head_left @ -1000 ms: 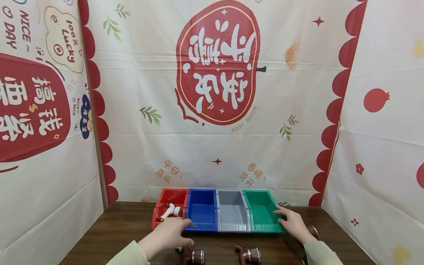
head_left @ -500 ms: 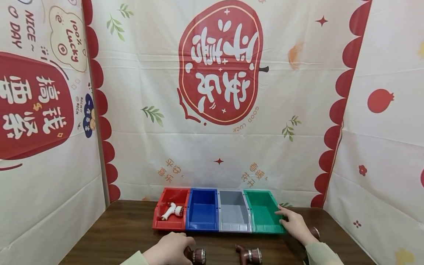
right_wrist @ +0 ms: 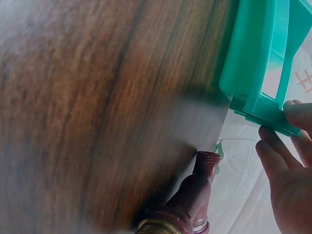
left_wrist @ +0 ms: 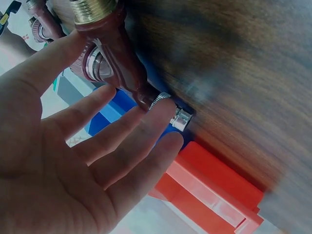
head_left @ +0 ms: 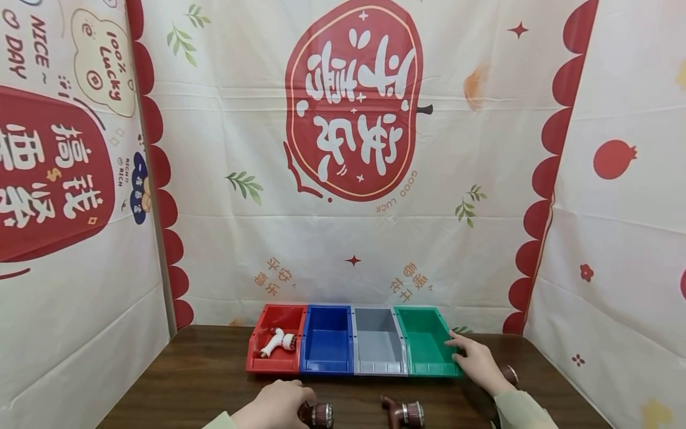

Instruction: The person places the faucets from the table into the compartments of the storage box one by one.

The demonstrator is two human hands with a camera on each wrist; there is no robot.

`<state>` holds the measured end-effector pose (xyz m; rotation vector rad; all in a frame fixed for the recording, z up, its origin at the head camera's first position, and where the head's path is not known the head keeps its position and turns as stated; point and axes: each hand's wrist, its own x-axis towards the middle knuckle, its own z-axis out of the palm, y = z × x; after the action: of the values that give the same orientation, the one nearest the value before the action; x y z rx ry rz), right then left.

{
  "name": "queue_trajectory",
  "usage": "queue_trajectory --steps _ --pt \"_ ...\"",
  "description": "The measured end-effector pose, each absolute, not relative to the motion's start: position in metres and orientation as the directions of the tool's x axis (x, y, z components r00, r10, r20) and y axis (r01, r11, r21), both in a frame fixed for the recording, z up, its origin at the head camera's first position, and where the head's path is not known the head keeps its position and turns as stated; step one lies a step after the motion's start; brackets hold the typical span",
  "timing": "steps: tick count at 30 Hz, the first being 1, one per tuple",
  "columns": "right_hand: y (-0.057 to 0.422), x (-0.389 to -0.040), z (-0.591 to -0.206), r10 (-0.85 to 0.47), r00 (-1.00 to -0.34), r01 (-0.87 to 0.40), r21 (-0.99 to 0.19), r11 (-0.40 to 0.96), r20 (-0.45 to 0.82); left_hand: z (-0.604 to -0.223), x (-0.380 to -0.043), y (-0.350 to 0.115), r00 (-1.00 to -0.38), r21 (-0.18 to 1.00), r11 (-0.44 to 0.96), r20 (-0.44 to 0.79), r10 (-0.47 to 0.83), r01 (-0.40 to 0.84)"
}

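Note:
My left hand [head_left: 276, 406] reaches over a brown faucet [head_left: 323, 415] lying on the table. In the left wrist view its fingers spread loosely beside that faucet [left_wrist: 117, 58], whose threaded brass end and silver spout tip show; the thumb lies close to the body. My right hand [head_left: 479, 362] touches the right rim of the green bin [head_left: 429, 345] with its fingertips. A white faucet [head_left: 278, 341] lies inside the red bin [head_left: 256, 357]. Another brown faucet [head_left: 402, 412] lies at the front, right of the left hand.
A blue bin [head_left: 328, 339] and a grey bin [head_left: 377, 339] stand between the red and green ones. A further brown faucet [head_left: 509, 374] lies by my right forearm. Printed cloth [head_left: 348, 238] hangs behind the wooden table [head_left: 177, 369].
My left hand has come down from in front of the red bin to the brown faucet nearest it. The right hand stays at the green bin's rim.

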<state>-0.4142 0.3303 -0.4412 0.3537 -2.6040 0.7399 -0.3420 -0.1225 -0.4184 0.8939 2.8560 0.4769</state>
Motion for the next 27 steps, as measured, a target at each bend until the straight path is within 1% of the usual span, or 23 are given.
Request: queue_trajectory --steps 4,10,13,21,24,27 --pt "0.3303 -0.4138 -0.4408 -0.123 -0.891 -0.333 -0.448 0.83 0.437 -0.4197 -0.3433 -0.1203 -0.821 0.344 0.775 -0.017 0.57 0.531" --pt "0.3297 -0.4131 -0.4403 -0.123 -0.891 -0.336 -0.452 0.826 0.438 -0.423 -0.3439 -0.119 -0.824 0.411 0.764 -0.052 0.564 0.497" --pt "0.3293 -0.4131 -0.4397 -0.127 -0.889 -0.34 -0.448 0.827 0.441 -0.4239 -0.3453 -0.1191 -0.817 0.426 0.754 -0.056 0.575 0.501" --pt "0.3282 -0.4112 -0.4401 -0.121 -0.901 -0.323 -0.46 0.827 0.416 -0.4264 -0.3476 -0.1174 -0.806 0.397 0.752 -0.05 0.59 0.526" --pt "0.3283 -0.4112 -0.4399 -0.126 -0.905 -0.322 -0.46 0.828 0.407 -0.4269 -0.3468 -0.1167 -0.812 0.4 0.758 -0.053 0.581 0.516" --pt "0.3296 -0.4135 -0.438 -0.131 -0.895 -0.335 -0.45 0.828 0.426 -0.4257 -0.3466 -0.1154 -0.828 0.427 0.761 -0.049 0.559 0.488"
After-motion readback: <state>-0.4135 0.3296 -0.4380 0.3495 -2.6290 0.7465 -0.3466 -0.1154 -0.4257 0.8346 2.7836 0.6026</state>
